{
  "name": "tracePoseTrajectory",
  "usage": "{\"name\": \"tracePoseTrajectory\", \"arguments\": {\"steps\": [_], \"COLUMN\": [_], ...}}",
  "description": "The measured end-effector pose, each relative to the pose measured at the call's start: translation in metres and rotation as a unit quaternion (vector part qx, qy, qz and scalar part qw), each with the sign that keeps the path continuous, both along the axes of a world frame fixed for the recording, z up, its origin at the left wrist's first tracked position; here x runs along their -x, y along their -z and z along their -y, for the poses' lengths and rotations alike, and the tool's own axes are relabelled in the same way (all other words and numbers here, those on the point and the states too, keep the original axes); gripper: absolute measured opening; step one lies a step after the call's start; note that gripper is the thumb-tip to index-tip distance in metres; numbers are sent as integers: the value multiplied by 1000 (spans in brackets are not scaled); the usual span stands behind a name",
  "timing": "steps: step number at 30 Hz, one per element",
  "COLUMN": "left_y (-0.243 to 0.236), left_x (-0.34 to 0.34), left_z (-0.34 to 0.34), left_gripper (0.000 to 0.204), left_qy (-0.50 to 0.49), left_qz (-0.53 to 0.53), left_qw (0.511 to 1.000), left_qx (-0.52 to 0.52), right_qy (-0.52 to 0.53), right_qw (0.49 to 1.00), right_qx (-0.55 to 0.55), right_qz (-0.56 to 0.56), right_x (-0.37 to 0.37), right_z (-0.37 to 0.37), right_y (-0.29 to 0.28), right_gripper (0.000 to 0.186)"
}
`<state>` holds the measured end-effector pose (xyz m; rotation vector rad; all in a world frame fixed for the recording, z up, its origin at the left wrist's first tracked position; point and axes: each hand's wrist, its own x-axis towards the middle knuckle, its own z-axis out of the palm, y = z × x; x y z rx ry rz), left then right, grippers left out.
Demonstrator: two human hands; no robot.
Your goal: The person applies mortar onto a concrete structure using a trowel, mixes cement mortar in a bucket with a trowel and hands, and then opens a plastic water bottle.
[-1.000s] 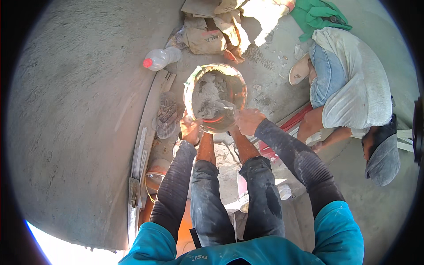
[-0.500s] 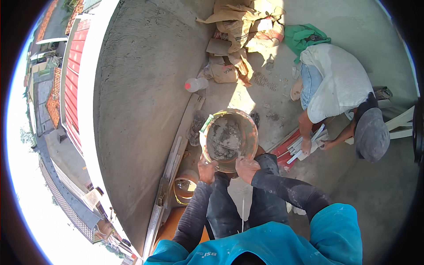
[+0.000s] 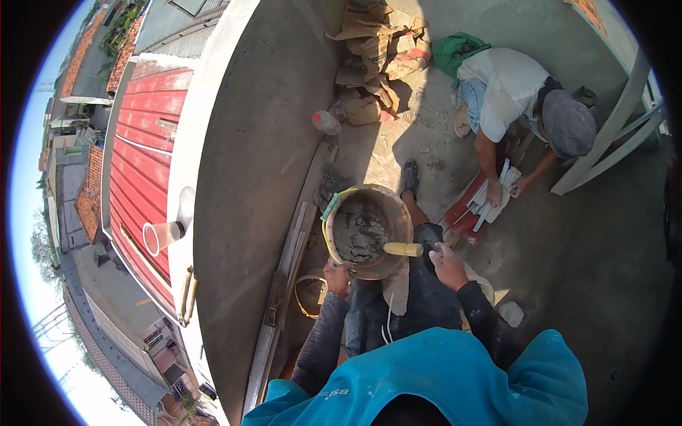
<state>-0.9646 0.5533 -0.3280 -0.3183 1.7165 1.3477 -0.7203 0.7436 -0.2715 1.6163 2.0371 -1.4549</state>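
A bucket (image 3: 406, 220) of wet grey mortar (image 3: 361, 228) stands in front of me, close to my legs. Its wire handle with a green grip (image 3: 329, 206) hangs over on the left side. My left hand (image 3: 338, 277) is closed on the near left rim. A tool with a pale wooden handle (image 3: 403, 249) rests across the right rim; its other end is down in the mortar and hidden. Just right of that handle is my right hand (image 3: 448, 268), holding nothing, fingers partly spread and apart from the handle.
Long boards (image 3: 286, 259) lie along the wall at left, near a clear bottle (image 3: 325, 123). A plastic cup (image 3: 163, 237) is on the wall top. Torn paper sacks (image 3: 376, 60) lie ahead. At right a co-worker (image 3: 508, 89) bends over white strips (image 3: 494, 199).
My right hand has left the bucket's rim and moved right. The wooden handle now shows at the rim. My left hand stays on the bucket. The co-worker still handles the strips.
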Motion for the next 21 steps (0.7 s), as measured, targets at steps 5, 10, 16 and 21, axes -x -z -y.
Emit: {"name": "tracePoseTrajectory", "arguments": {"steps": [5, 10, 16, 21], "left_y": [21, 51, 43, 40], "left_x": [-23, -40, -94, -139], "left_z": [58, 138, 163, 190], "left_gripper": [17, 20, 26, 18], "left_qy": [-35, 50, 97, 266], "left_qz": [39, 16, 108, 52], "left_qw": [999, 998, 985, 954], "left_qx": [10, 43, 96, 130], "right_qy": [263, 568, 601, 719], "right_qw": [958, 680, 713, 570], "right_qx": [117, 440, 323, 357], "right_qz": [2, -148, -164, -176], "right_x": [-142, -193, -240, -246], "right_z": [185, 307, 504, 576], "right_y": [7, -62, -69, -67], "right_gripper": [58, 61, 51, 43]}}
